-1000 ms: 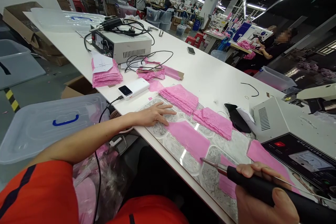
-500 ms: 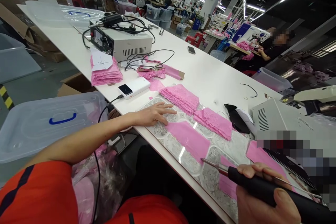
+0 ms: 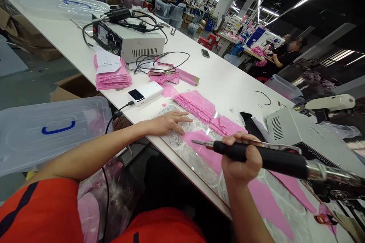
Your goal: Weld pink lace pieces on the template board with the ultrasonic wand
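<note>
My right hand is closed around the black handle of a handheld tool with a slim metal tip. A thin silver strip runs along the handle's upper side; I cannot tell whether it is part of the tool. The tip hangs over a flat pink fabric piece. My left hand lies palm down, fingers spread, its fingertips at that piece's left end. Beneath is a clear patterned sheet. Just behind are two pink fabric stacks, and another pink piece lies right of my right forearm.
A power bank, a fabric stack under paper and a control box with cables stand on the left. At right is a second grey box. A lidded plastic bin is beside the table. A seated person works farther off.
My right hand has moved left and farther from me, carrying the tool's tip from the fabric piece's near right corner to above its left part. My left hand stays put.
</note>
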`<state>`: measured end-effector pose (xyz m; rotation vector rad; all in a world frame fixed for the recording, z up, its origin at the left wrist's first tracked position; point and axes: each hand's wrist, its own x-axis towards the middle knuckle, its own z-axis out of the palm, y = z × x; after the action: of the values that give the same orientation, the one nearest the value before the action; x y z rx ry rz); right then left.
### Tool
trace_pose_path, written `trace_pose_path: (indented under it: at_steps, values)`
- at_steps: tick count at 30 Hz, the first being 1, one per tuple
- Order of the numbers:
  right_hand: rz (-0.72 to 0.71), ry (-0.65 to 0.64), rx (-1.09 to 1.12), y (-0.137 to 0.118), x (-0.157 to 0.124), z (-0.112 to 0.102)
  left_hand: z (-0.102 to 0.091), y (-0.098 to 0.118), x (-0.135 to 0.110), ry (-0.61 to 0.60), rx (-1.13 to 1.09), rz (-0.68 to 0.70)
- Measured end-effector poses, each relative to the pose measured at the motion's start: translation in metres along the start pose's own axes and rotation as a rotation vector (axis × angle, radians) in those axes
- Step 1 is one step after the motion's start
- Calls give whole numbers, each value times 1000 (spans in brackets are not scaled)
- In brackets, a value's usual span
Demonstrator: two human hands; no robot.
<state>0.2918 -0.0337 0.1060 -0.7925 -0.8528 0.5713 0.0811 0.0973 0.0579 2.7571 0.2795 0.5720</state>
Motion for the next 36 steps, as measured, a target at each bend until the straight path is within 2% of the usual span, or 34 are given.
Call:
trace_pose_path:
  at_steps: [4,8,36]
  values:
    - [10,-27,3,17,-1,20,3,-2,0,8,2,-10]
    - [-3,-35,-50,24,-1,27,6,-5,0,22,3,-8]
    - [-54,-137,-17,34,-4,24,2,-1,-1,-6,13,-21]
